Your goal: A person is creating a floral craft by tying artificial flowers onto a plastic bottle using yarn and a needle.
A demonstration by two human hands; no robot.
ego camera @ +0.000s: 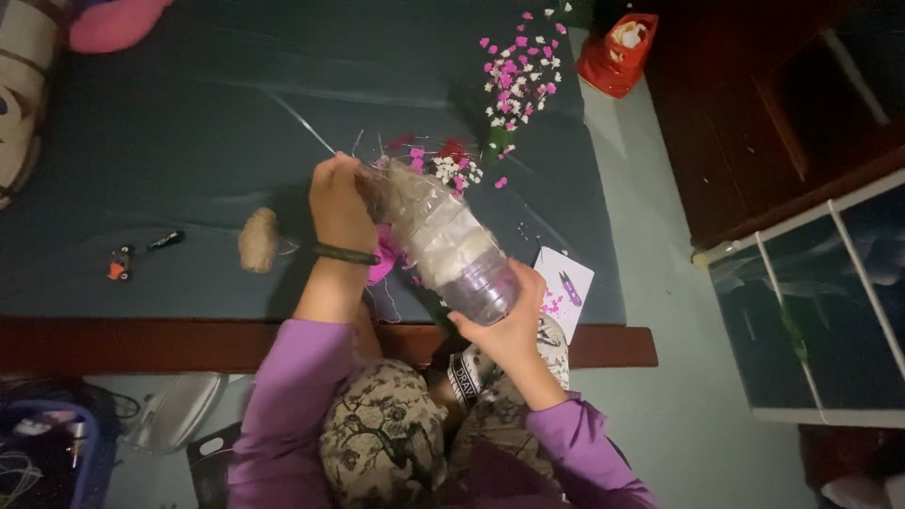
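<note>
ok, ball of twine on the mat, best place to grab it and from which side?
Take the ball of twine around its middle, from above. It lies alone on the dark mat, a rounded oblong with bare mat all round, so fingers can close across its narrow width. Left hand is nearest, but both hands are on the plastic bottle.

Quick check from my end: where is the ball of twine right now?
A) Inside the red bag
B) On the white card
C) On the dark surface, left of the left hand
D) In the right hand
C: the ball of twine lies on the dark surface, left of the left hand.
</note>
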